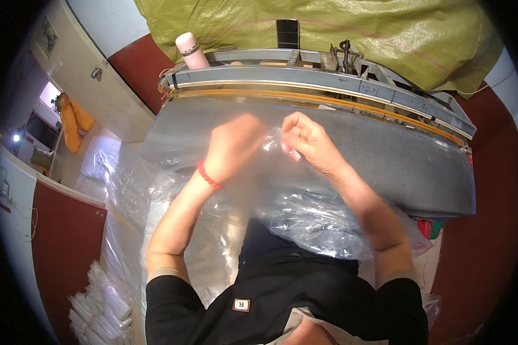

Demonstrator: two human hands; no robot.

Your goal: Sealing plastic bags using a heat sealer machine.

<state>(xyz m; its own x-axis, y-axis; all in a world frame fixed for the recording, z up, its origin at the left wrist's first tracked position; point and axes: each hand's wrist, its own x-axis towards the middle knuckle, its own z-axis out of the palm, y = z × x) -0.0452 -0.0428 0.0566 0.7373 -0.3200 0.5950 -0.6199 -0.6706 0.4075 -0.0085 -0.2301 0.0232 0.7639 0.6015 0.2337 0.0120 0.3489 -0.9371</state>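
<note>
My right hand [309, 144] pinches a crumpled bit of clear plastic film [272, 141] between thumb and fingers, above a dark grey padded work surface [397, 155]. Close on its left is my left hand [234, 142], with a red bead bracelet on the wrist. Motion smears its fingers, so whether they grip the film cannot be made out. A large, loose mass of the same film [322, 221] hangs below my hands and over my lap. A hazy sheet of it spreads around my left forearm.
Behind the work surface runs a long metal frame [328, 72] with an orange strip. On it stands a pink bottle [192, 50]. A dark phone-like slab [288, 34] rests against the yellow-green cover [385, 34]. Bundled plastic bags [101, 305] lie at lower left, near an open door [92, 75].
</note>
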